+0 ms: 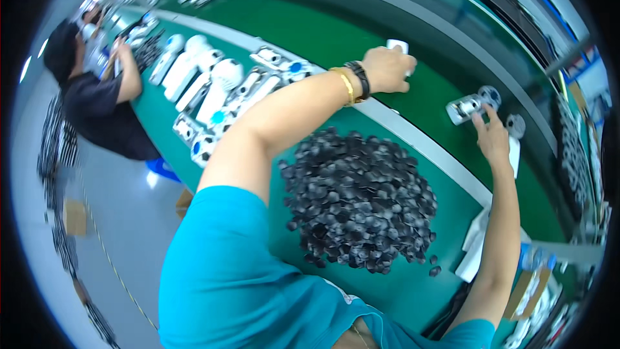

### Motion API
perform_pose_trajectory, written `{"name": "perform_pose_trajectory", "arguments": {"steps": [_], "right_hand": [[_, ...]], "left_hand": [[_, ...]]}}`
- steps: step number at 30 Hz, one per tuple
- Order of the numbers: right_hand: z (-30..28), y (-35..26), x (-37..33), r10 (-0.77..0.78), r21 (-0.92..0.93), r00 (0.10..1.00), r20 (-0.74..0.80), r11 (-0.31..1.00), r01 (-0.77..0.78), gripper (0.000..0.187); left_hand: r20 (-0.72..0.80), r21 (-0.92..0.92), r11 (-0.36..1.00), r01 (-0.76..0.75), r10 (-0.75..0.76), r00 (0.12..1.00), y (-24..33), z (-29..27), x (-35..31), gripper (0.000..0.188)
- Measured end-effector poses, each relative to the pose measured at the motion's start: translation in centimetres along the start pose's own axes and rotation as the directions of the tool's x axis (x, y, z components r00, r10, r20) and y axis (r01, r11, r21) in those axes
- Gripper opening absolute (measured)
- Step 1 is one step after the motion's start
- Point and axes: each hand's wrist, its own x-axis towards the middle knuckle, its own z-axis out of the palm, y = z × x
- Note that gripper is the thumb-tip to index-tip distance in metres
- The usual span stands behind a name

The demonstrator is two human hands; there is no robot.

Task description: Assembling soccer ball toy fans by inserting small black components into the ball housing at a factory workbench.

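The left hand (pixel 389 70) is curled around a white unit (pixel 397 45), mostly hidden, over the green belt (pixel 434 84). The right hand (pixel 492 136) has fingers parted at a silver-and-white device (pixel 464 109) on that belt; grip cannot be determined.

Left arm (pixel 284 113) bent, left hand (pixel 386 70) curled; right arm (pixel 502 226) outstretched, right hand (pixel 493 137) palm-down.

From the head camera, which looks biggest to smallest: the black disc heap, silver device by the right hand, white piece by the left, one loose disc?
1. Black disc heap
2. Silver device
3. Loose disc
Unsure: white piece, partly hidden by the left hand, so left unranked.
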Motion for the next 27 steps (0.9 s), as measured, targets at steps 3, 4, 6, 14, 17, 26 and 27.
{"name": "perform_pose_trajectory", "arguments": {"steps": [3,4,6,14,17,26,27], "right_hand": [[1.1,-2.7,0.9,-0.024,0.033,0.989,0.144,0.999,0.020,0.047],[1.4,-3.4,0.7,0.008,0.014,0.983,0.181,1.000,-0.011,0.048],[1.4,-4.0,0.5,0.047,-0.009,0.976,0.213,0.999,-0.046,0.048],[-0.8,-6.1,1.2,0.174,-0.041,0.922,0.345,0.985,-0.170,0.046],[0.5,-4.4,1.5,0.190,-0.171,0.941,0.279,0.974,-0.146,0.042],[2.3,-3.0,0.1,0.188,-0.221,0.978,0.087,0.961,-0.165,0.036],[2.4,-2.5,0.1,0.217,-0.197,0.973,0.072,0.960,-0.200,0.034]], "left_hand": [[-0.066,0.018,0.998,0.056,-0.054,0.996,-1.2,-3.4,-2.9,0.033],[-0.087,0.016,0.998,0.056,-0.054,0.995,-1.2,-4.4,-3.8,0.032],[-0.101,0.090,0.983,0.159,-0.150,0.984,-2.3,-7.3,-5.6,0.033],[-0.250,0.425,0.709,0.563,-0.505,0.826,-14.7,-9.6,-13.1,0.030],[-0.219,0.467,0.555,0.688,-0.681,0.698,-16.0,-9.1,-13.9,0.035],[-0.006,0.411,0.520,0.749,-0.820,0.573,-16.4,-9.9,-14.9,0.051],[-0.023,0.405,0.531,0.744,-0.808,0.589,-16.3,-10.1,-15.2,0.052]]}}
